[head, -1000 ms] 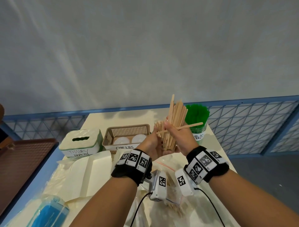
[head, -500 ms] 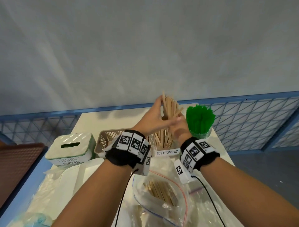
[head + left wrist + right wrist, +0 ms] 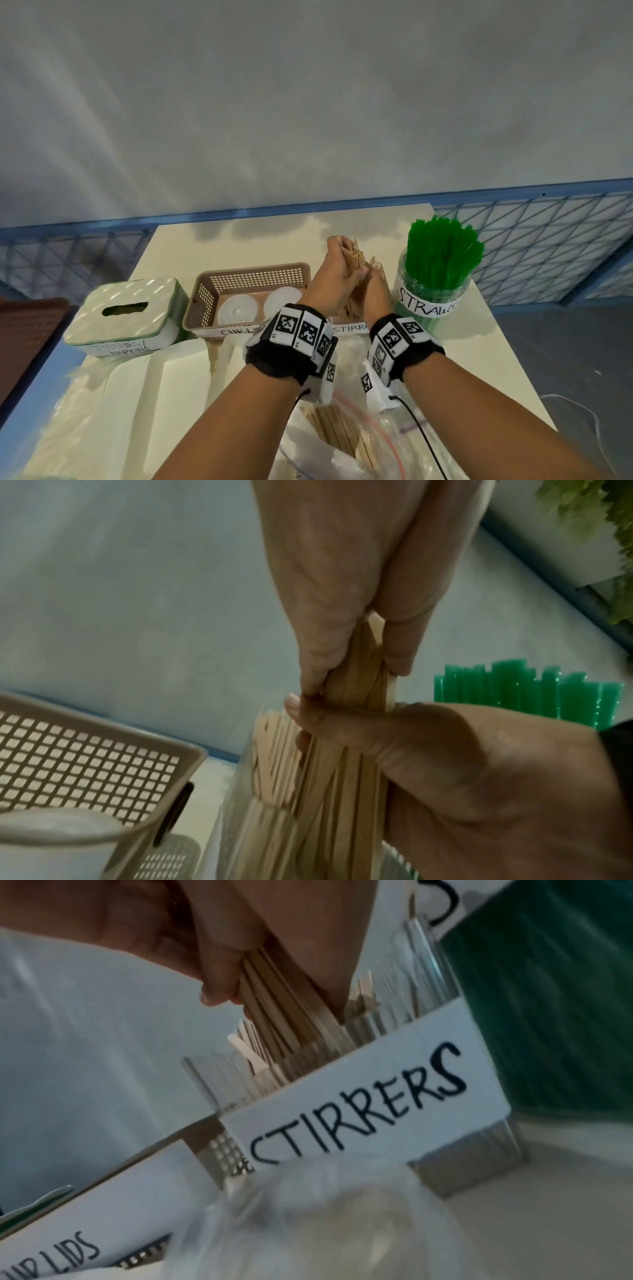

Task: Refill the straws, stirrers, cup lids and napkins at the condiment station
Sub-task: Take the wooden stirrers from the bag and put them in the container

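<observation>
A bundle of wooden stirrers (image 3: 354,255) stands with its lower ends inside the clear container labelled STIRRERS (image 3: 349,329), between the lid basket and the straw jar. My left hand (image 3: 339,260) pinches the bundle near its top, fingers on both sides (image 3: 318,653). My right hand (image 3: 373,291) grips the same bundle lower down, thumb across it (image 3: 329,718). In the right wrist view the stirrers (image 3: 281,1010) slant into the container (image 3: 363,1110), among others standing there.
Green straws (image 3: 442,253) fill the jar labelled STRAWS (image 3: 428,305) on the right. A brown basket (image 3: 246,277) holds white cup lids (image 3: 238,310); a napkin box (image 3: 123,308) stands left. A zip bag with more stirrers (image 3: 342,438) and white packaging lie near me.
Both hands moved forward and down with the bundle. It was held above the table a second ago; now its ends sit inside the stirrer container.
</observation>
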